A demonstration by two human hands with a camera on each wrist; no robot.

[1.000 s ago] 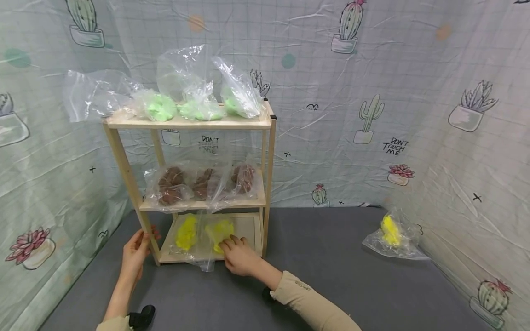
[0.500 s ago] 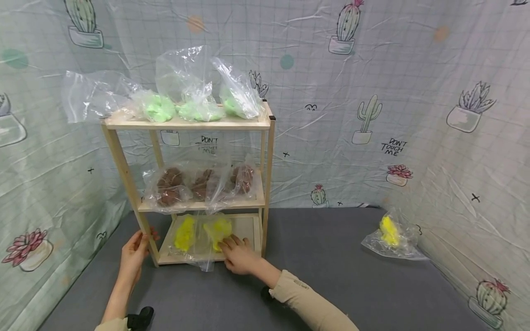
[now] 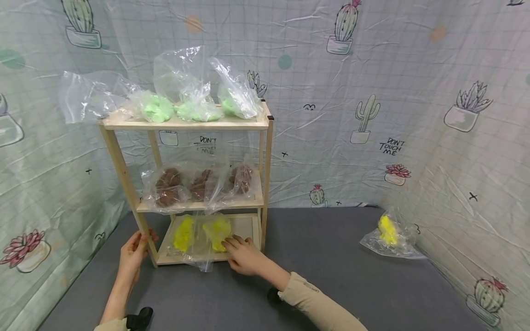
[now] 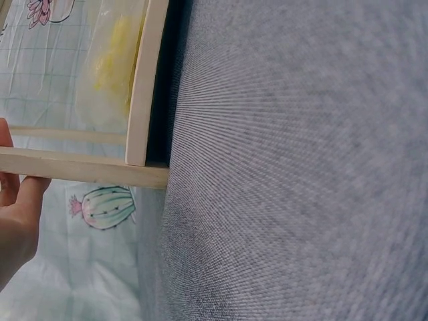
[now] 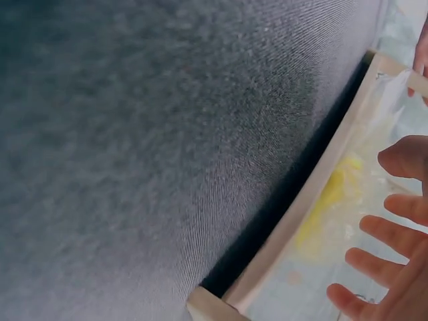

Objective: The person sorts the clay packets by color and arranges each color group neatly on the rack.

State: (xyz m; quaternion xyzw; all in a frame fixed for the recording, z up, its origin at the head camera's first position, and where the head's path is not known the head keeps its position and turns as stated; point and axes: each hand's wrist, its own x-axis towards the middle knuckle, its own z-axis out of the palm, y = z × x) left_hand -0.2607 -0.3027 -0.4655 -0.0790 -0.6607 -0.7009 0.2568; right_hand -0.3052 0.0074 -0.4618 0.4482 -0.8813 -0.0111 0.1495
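A wooden three-tier shelf [image 3: 186, 124] stands on the grey table. My left hand [image 3: 133, 257] grips its left front post, thumb on one side and fingers on the other, as the left wrist view also shows. On the bottom tier lie two clear plastic bags holding yellow lumps, a left bag [image 3: 183, 233] and a right bag [image 3: 217, 230]. My right hand [image 3: 245, 256] is at the front of that tier, fingertips right at the edge of the right bag. In the right wrist view its fingers [image 5: 384, 234] are spread and hold nothing.
Clear bags with brown lumps [image 3: 167, 186] fill the middle tier. Bags with light green lumps [image 3: 156, 109] sit on top, one hanging past the left edge. Another yellow-filled bag [image 3: 388, 231] lies far right on the table [image 3: 323, 257], near the cactus-print curtain [image 3: 306, 151].
My right hand has drawn slightly right, away from the right yellow bag. The left hand keeps its grip on the post. The head view has shifted a little.
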